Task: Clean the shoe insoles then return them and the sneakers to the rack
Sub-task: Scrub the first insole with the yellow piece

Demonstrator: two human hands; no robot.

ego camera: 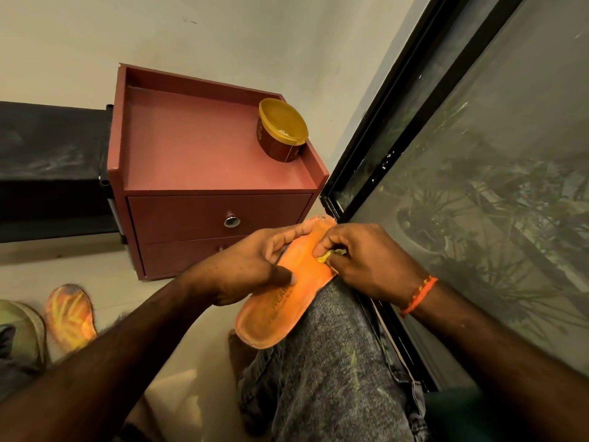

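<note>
Left hand [251,266] grips the insole [287,291] on a knee; right hand [360,260] pinches a yellow cloth [325,256] against it. Tub [282,132] on red cabinet [204,148] by wall.

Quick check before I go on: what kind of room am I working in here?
Most likely a home, in a corner by a window or glass door: a small red drawer cabinet stands against the wall, a dark-framed pane reflects potted plants, and a loose insole lies on the tiled floor.
</note>
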